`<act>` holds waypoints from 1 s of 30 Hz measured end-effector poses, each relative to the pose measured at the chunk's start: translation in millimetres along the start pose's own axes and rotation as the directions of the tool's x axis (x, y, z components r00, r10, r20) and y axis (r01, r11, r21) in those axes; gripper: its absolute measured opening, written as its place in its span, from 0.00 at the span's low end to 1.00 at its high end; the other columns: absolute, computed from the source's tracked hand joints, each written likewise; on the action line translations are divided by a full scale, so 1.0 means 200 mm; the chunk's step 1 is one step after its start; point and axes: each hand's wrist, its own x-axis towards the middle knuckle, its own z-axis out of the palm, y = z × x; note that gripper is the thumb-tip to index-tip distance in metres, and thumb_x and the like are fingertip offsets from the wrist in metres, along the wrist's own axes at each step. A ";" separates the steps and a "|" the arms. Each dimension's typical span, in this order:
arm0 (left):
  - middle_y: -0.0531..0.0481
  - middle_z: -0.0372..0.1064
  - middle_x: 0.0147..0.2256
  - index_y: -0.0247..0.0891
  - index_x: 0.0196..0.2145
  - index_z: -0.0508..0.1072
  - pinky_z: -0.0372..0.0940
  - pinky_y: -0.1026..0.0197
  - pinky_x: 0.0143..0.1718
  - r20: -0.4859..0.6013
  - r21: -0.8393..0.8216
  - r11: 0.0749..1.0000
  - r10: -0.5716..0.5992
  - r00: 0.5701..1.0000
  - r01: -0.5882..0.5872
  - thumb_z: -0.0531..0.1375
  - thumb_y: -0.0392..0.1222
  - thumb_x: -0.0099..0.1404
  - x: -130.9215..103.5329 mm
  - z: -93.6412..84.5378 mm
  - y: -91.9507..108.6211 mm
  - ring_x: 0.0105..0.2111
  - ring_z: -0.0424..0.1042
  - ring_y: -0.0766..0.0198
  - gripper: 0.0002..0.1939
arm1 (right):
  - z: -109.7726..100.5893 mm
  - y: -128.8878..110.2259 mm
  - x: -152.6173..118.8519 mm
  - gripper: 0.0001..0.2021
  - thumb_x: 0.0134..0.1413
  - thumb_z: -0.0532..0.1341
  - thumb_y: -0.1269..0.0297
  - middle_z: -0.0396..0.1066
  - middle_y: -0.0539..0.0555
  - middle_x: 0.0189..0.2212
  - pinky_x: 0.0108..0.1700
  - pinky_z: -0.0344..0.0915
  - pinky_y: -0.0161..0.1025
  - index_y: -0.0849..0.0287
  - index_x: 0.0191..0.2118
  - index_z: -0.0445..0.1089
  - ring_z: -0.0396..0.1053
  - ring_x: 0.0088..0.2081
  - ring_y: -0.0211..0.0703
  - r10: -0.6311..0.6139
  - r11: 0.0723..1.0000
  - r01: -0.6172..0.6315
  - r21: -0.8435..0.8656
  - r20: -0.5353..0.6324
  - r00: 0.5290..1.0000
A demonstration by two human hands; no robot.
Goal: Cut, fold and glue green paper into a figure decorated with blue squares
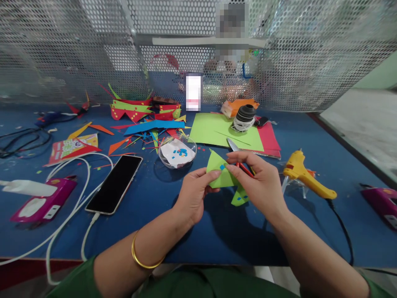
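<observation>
A green paper cut-out is held up over the blue table between my hands. My left hand pinches its left side between thumb and fingers. At its right side, my right hand grips the paper, the thumb beside a small blue paper square on its face. More blue pieces dot the lower part of the cut-out, below my right hand. Scissors with red handles lie behind my right hand, partly hidden by it. Beyond my left hand stands a clear bowl with white paper and tiny blue bits inside.
Red and green paper masks and coloured scraps lie at the back left. Green sheets carry a black-topped thread spool. A yellow glue gun rests right. A phone, white cables and a purple power strip occupy the left.
</observation>
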 end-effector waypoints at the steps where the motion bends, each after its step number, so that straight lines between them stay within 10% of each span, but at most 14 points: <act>1: 0.49 0.76 0.28 0.35 0.30 0.82 0.65 0.67 0.26 0.003 0.012 1.000 0.007 1.000 -0.007 0.74 0.46 0.46 0.00 0.00 0.00 0.27 0.70 0.67 0.15 | 0.00 0.00 0.00 0.09 0.54 0.66 0.62 0.80 0.52 0.37 0.46 0.71 0.47 0.55 0.42 0.76 0.77 0.40 0.47 0.033 0.999 -0.033 0.027 0.010 0.999; 30: 0.47 0.78 0.31 0.35 0.31 0.83 0.65 0.66 0.28 0.042 0.063 0.998 0.012 0.999 -0.015 0.73 0.45 0.48 -0.02 0.01 -0.01 0.30 0.70 0.66 0.14 | 0.02 -0.01 0.00 0.07 0.52 0.66 0.59 0.78 0.49 0.32 0.45 0.68 0.49 0.54 0.37 0.75 0.73 0.34 0.44 0.019 0.998 -0.018 -0.056 0.017 1.000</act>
